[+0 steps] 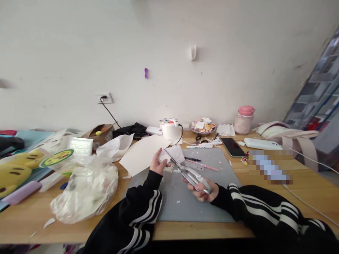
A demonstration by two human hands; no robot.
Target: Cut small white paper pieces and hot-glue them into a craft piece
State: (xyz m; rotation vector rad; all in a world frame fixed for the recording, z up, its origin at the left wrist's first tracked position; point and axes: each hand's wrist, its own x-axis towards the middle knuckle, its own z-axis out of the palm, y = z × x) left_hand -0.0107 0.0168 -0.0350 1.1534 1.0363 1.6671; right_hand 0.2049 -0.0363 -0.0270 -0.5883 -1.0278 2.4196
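Note:
My right hand (202, 190) is wrapped round the grey-white handles of a pair of scissors (190, 174), whose blades point up and left. Pinched in my left hand (158, 162) is a small piece of white paper (174, 153), and the scissor blades lie against it. Below both hands spreads a grey cutting mat (180, 208) with small paper scraps on it. Just behind the scissors, a ruler (194, 165), a black pen (193, 159) and a pink pen (209, 167) rest on the mat.
A large white sheet (140, 155) overlaps the mat's left corner. To the left lies a crumpled plastic bag (87, 190). On the right are a phone (233, 146) and a white power bank (262, 144) with a cable. A bowl of scraps (202, 127) and a pink-lidded bottle (244, 121) stand behind.

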